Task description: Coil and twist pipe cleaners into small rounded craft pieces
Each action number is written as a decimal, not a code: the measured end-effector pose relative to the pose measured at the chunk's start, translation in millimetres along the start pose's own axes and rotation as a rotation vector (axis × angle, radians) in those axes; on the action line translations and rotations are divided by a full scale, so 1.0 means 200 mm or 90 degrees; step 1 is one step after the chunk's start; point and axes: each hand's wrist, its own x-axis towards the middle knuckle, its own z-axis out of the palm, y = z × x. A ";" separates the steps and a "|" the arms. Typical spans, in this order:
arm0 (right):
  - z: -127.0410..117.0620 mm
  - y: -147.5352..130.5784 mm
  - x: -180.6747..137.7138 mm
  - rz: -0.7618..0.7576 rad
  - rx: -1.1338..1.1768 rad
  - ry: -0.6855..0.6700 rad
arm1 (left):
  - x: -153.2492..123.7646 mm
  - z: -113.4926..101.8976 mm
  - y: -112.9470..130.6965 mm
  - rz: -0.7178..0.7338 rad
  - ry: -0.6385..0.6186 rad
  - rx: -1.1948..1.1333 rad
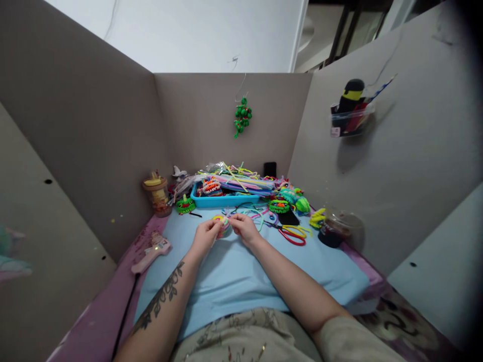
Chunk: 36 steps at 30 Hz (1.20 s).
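Both of my hands meet over the blue cloth, around a small multicoloured pipe-cleaner piece (226, 229) with yellow, pink and pale green in it. My left hand (207, 234) has its fingers closed on the piece's left side. Thumb and fingers of my right hand (243, 229) are pinched at its upper right edge, at a pale tip. My fingers cover part of the piece, so its full shape is hidden. Just beyond lie loose pipe cleaners (256, 211) and, to the right, red-handled scissors (293, 236).
A blue tray (226, 201) heaped with pipe cleaners stands at the back. A pink glue gun (153, 254) lies left, near a lidded cup (157, 196). Finished green pieces (279, 205), a black phone (289, 217) and a dark drink cup (334, 232) sit right. Grey panels (196, 115) enclose the table.
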 end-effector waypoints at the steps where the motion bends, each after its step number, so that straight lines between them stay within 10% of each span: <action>1: 0.00 0.00 0.00 0.002 0.002 -0.003 | 0.00 0.00 0.00 -0.007 -0.009 -0.013; 20: -0.03 -0.02 -0.01 0.044 0.077 -0.149 | -0.05 -0.03 0.05 -0.171 -0.283 -0.169; 36: -0.01 0.03 0.01 -0.053 -0.051 -0.045 | 0.00 -0.01 0.01 0.025 0.014 0.066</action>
